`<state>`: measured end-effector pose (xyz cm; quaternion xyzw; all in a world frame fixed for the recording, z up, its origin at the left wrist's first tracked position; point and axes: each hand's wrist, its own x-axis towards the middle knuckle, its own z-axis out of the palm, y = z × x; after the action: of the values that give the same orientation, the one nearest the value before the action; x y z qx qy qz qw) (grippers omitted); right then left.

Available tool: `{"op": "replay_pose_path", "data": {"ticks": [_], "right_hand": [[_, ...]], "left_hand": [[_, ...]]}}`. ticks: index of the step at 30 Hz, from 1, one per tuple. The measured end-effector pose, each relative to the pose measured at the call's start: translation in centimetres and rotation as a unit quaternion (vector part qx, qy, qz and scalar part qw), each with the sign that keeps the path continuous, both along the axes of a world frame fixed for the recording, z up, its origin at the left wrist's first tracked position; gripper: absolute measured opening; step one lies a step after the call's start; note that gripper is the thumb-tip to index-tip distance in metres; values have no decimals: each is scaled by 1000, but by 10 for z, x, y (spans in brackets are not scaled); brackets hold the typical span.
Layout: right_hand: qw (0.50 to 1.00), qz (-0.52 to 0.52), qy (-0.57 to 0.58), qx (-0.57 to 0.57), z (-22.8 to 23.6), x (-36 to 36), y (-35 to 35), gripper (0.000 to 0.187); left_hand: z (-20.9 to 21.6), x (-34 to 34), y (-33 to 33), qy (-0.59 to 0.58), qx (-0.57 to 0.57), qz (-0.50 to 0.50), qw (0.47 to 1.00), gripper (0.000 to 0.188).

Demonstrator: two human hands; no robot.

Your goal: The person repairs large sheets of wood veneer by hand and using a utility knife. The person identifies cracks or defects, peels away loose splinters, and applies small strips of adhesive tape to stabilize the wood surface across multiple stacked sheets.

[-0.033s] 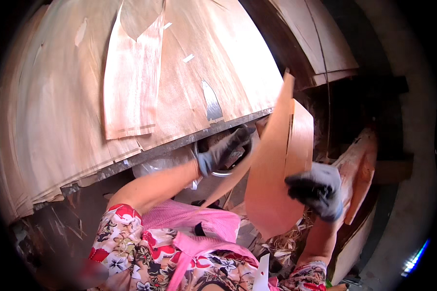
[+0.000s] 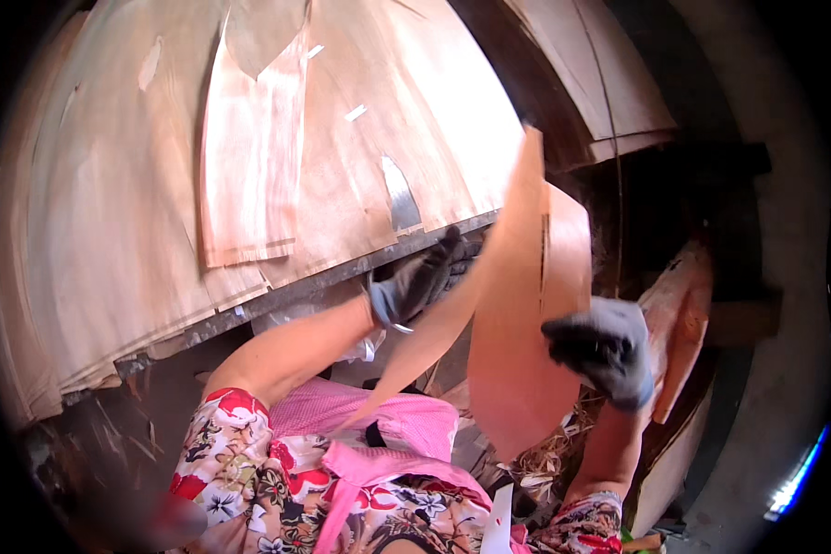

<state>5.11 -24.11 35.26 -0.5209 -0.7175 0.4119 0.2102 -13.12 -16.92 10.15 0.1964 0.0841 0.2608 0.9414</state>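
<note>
My right hand (image 2: 602, 349), in a grey and black glove, is closed on the right edge of a thin wood veneer sheet (image 2: 522, 369). The sheet stands upright and curls, with a slit in its upper part and a long narrow tail bending down to the left over my lap. My left hand (image 2: 427, 277), also gloved, is just left of the sheet by the table's front edge. Its fingers are apart and partly behind the veneer; nothing shows in them. Large veneer sheets (image 2: 148, 203) cover the table, with a loose notched veneer piece (image 2: 254, 175) on top.
A tapered hole (image 2: 401, 198) in the table's veneer shows a grey surface. More veneer sheets (image 2: 586, 74) are stacked at the far right, with a cord hanging over them. Wood shavings (image 2: 540, 466) litter the floor below my right hand. A clear plastic bag (image 2: 305, 309) hangs under the table edge.
The veneer sheet has shifted slightly left with my right hand. My left hand has turned, its fingers now spread more and pointing up.
</note>
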Motion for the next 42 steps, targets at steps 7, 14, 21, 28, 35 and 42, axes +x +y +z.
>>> {"op": "replay_pose_path", "data": {"ticks": [7, 14, 21, 28, 35, 42], "right_hand": [[981, -140, 29, -128, -50, 34, 53, 54], [993, -112, -17, 37, -123, 45, 96, 48], [940, -125, -181, 259, -152, 12, 70, 59], [933, -206, -184, 229, -218, 1, 69, 31], [826, -349, -408, 174, -233, 194, -42, 17], [856, -385, -312, 147, -221, 152, -67, 31]], "left_hand": [[25, -43, 51, -95, -63, 43, 993, 37], [3, -46, 63, 171, -44, 91, 980, 20], [-4, -39, 61, 222, -16, 122, 967, 20], [-1, -80, 45, 109, 82, 186, 973, 23], [52, -212, 86, 71, 40, 278, 957, 38], [-3, -188, 59, 239, 9, 259, 936, 28]]}}
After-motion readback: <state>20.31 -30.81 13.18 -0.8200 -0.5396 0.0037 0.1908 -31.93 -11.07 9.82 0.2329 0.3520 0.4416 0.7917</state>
